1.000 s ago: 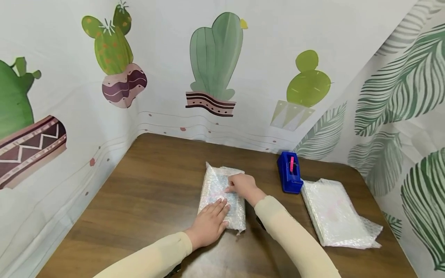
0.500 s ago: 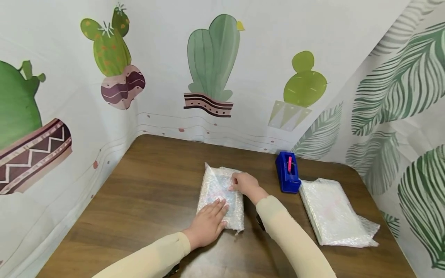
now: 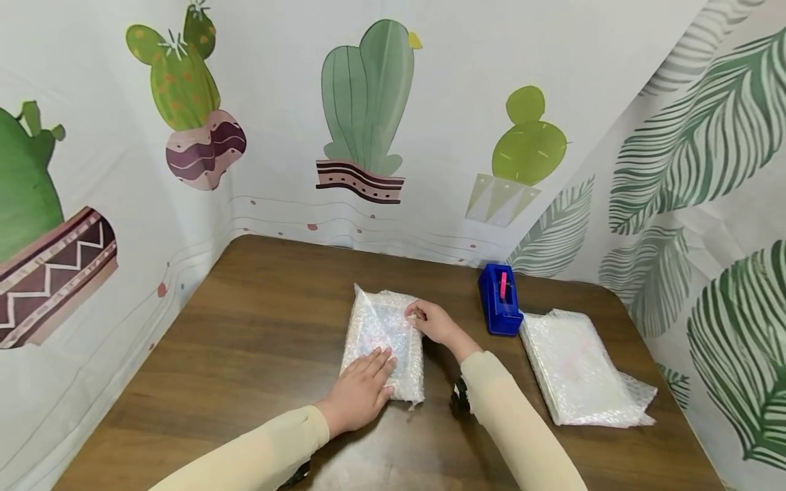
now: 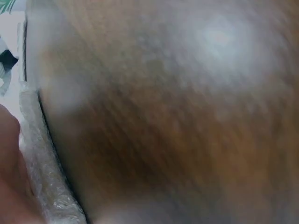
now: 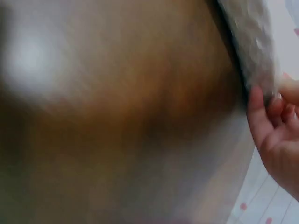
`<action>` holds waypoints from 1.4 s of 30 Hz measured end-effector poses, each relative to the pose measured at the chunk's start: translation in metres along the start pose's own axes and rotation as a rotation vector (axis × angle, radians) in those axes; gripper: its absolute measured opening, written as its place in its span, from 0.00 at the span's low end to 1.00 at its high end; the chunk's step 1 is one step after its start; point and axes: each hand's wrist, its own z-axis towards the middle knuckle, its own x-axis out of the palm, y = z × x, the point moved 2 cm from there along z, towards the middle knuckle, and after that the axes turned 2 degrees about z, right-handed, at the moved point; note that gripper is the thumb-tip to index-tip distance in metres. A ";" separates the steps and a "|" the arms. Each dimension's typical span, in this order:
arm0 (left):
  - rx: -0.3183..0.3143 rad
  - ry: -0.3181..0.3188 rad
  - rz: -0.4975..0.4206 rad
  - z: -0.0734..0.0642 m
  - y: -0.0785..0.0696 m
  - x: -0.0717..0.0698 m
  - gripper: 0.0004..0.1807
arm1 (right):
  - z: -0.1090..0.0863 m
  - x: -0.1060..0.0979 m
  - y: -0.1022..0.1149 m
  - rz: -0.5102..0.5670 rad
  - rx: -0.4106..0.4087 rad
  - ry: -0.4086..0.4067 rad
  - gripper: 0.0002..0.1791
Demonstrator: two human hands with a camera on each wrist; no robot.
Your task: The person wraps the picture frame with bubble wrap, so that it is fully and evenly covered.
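A flat, bubble-wrapped package [image 3: 368, 320] lies on the wooden table, with a bluish and pink patch showing through its wrap. My left hand [image 3: 361, 385] rests on its near part, fingers straight and spread across the top. Up at the package's far right side, my right hand [image 3: 432, 322] has curled fingers and pinches the wrap. In the right wrist view, fingers [image 5: 275, 109] of that hand bend in at the package's edge [image 5: 252, 42]. Only part of the left hand [image 4: 11, 172] shows in the left wrist view, beside the wrapped side [image 4: 44, 158].
A blue tape dispenser [image 3: 500, 310] with a pink core stands at the back right of the table [image 3: 264, 327]. Right of it lies a second bubble-wrapped package [image 3: 574, 372], its loose wrap end [image 3: 638, 395] sticking out. A cactus-print cloth [image 3: 276, 136] hangs behind the table.
My right hand has slid from the package's middle outward to its far right edge, its fingers closing there. The left hand stays pressed on top. The head view has shifted slightly.
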 end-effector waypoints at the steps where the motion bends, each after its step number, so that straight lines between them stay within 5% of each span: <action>1: -0.003 0.004 -0.007 0.000 0.000 0.001 0.28 | -0.004 0.001 -0.002 0.030 0.005 -0.036 0.09; 6: -0.019 0.003 -0.083 0.002 0.000 0.002 0.28 | -0.045 0.009 -0.001 0.015 -0.076 -0.216 0.17; 9: -0.028 -0.005 -0.123 0.004 0.001 -0.001 0.29 | -0.077 0.018 0.014 -0.055 -0.081 -0.191 0.30; 13: -0.037 -0.005 -0.138 0.006 0.003 -0.006 0.29 | -0.107 0.032 0.034 -0.063 0.034 -0.118 0.41; 19: -0.035 0.006 -0.150 0.010 0.004 -0.010 0.29 | -0.121 0.043 0.038 0.046 0.127 -0.135 0.39; 22: -0.031 -0.038 -0.224 0.011 0.006 -0.010 0.27 | -0.123 0.048 0.034 0.112 0.155 -0.153 0.38; 26: -0.119 -0.143 -0.485 0.006 0.011 -0.017 0.27 | -0.127 0.056 0.031 0.148 0.163 -0.195 0.37; 31: -0.327 -0.190 -0.802 -0.012 0.036 -0.033 0.35 | -0.131 0.061 0.031 0.231 0.204 -0.242 0.37; 35: -0.423 -0.108 -1.040 -0.029 0.060 -0.029 0.35 | -0.133 0.064 0.030 0.257 0.220 -0.261 0.36; 38: -0.453 0.015 -1.239 -0.037 0.069 -0.021 0.36 | -0.133 0.064 0.029 0.255 0.206 -0.269 0.36; 42: -0.454 0.101 -1.357 -0.041 0.072 -0.011 0.37 | -0.131 0.060 0.030 0.290 0.193 -0.251 0.36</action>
